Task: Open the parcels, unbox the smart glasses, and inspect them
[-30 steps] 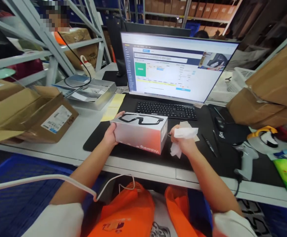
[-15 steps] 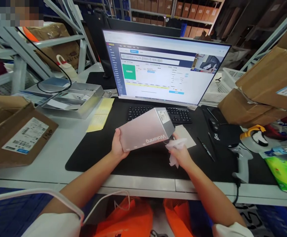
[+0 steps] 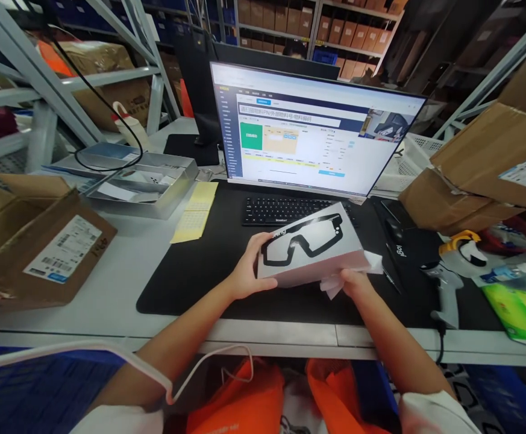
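Observation:
Tilted above the black desk mat (image 3: 190,277) is a white product box (image 3: 305,244) with a black outline of glasses printed on its upper face. My left hand (image 3: 253,268) grips its left end, thumb along the near side and fingers at the far edge. At the lower right corner my right hand (image 3: 355,283) supports the box, its fingers partly hidden beneath. A crumpled white tissue (image 3: 332,284) sticks out between that hand and the box. Just behind the box lies a black keyboard (image 3: 281,211).
A monitor (image 3: 308,132) stands at the back. To the left are an open carton (image 3: 68,253), a grey box (image 3: 167,193) and yellow paper slips (image 3: 194,211). A barcode scanner (image 3: 446,295), tape dispenser (image 3: 464,250), mouse (image 3: 393,229) and stacked cartons (image 3: 484,163) occupy the right.
The box has been turned, so the face with the glasses print now shows instead of the plain lettered side. Both hands have shifted slightly right, and the right hand now meets the box's corner.

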`<state>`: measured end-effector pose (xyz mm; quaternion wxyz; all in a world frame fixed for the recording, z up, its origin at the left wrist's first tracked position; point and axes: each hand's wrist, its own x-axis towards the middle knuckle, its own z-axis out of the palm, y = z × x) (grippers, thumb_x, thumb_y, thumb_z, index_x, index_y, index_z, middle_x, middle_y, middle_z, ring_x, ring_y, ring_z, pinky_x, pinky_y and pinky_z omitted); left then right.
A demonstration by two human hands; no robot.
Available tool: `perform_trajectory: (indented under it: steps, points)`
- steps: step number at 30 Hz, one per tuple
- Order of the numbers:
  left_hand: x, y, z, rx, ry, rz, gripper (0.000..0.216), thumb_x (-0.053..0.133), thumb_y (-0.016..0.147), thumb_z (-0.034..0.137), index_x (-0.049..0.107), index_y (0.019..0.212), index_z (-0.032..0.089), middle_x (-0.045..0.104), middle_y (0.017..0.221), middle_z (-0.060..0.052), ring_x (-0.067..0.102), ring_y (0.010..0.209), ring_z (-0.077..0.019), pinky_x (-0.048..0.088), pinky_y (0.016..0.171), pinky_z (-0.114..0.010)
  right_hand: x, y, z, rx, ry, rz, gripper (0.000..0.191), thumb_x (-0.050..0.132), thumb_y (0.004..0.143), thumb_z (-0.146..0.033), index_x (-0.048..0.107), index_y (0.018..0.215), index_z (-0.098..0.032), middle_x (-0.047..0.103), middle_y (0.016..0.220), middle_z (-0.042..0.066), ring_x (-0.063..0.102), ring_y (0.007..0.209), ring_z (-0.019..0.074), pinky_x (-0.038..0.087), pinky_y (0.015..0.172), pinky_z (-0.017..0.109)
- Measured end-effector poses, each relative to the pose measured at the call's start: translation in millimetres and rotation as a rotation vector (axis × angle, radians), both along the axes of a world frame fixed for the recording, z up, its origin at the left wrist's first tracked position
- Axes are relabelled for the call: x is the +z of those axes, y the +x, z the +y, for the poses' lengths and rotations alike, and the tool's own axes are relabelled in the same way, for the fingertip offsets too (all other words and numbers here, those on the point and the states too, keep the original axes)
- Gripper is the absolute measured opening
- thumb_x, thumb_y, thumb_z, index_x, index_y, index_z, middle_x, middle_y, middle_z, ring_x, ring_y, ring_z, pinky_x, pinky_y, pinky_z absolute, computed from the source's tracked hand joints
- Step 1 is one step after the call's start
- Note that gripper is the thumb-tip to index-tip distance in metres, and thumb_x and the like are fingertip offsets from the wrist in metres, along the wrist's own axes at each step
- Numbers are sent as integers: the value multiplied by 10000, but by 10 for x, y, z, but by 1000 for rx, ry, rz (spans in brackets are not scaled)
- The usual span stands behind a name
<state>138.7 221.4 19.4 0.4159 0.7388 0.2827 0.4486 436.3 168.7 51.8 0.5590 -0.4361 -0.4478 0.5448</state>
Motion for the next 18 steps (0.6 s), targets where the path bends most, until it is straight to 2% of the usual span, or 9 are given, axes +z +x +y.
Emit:
perform_trajectory:
  steps: [2,4,7,10,14,18]
  points:
    - [-36,7,45,-26,-36,46,1090,857,684,596,330,1597,319,324,1565,-137,324,1483,-422,271,1245,-600,168,-25,72,0,11,-47,561,930,537,-621,741,889,-228,752,784,50,735,747,272,651,684,430]
    - [-90,45,64,-39,-77,39,1136,869,686,559,270,1624,330,304,1585,-142,358,1466,-414,348,1203,-586,369,-94,187,43,74,-117,602,931,541,-611,739,961,-225,747,791,52,735,783,284,648,727,450]
    - [-168,97,73,-44,-139,-26,1186,881,680,538,223,1639,306,344,1585,-171,423,1427,-418,412,1146,-588,685,-286,376,132,285,-213,866,938,561,-577,639,1308,-258,743,1136,87,686,1126,309,568,1010,487]
    - [-211,87,115,-1,-186,-106,1215,895,667,539,216,1639,274,406,1582,-189,404,1460,-423,326,1202,-606,926,-471,484,181,441,-319,1072,926,624,-544,431,1537,-281,597,1420,120,541,1353,328,452,1144,511]
    - [-216,15,224,18,-149,-195,1239,863,698,592,133,1651,285,354,1638,-186,337,1524,-388,298,1226,-571,1027,-540,494,102,610,-406,1204,934,630,-537,285,1617,-303,523,1470,123,480,1393,349,363,1200,553]
    - [-203,-17,281,14,-93,-210,1289,837,674,682,96,1654,291,278,1680,-178,276,1556,-377,250,1254,-557,943,-531,498,118,562,-396,1232,934,646,-513,229,1635,-304,556,1411,118,540,1321,328,443,1129,510]
